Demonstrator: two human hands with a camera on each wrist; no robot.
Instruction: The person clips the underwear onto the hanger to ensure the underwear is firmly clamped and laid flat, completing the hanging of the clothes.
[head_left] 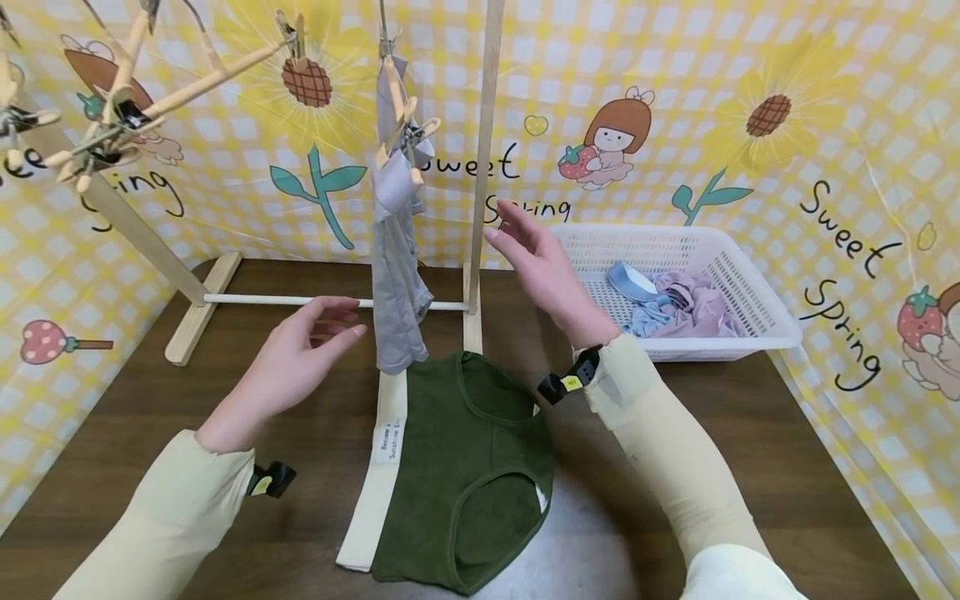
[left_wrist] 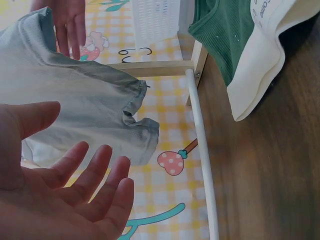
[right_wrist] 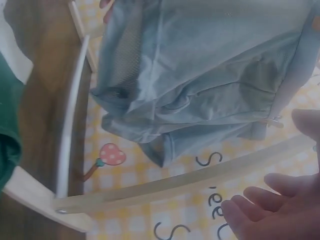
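The left hand (head_left: 303, 358) and right hand (head_left: 549, 275) are empty, fingers loosely bent, flanking the grey garment (head_left: 399, 292), which hangs because a clip (head_left: 412, 139) pinches it above; green underpants (head_left: 442, 442) lie flat, supported by the table (head_left: 315, 500)

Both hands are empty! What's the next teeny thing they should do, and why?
I'd probably lower the left hand to the green pants and pinch their white band. Neither it nor the right hand holds anything, and the grey cloth hangs from clips. The pants lie spread on the table, band side nearest the left hand.
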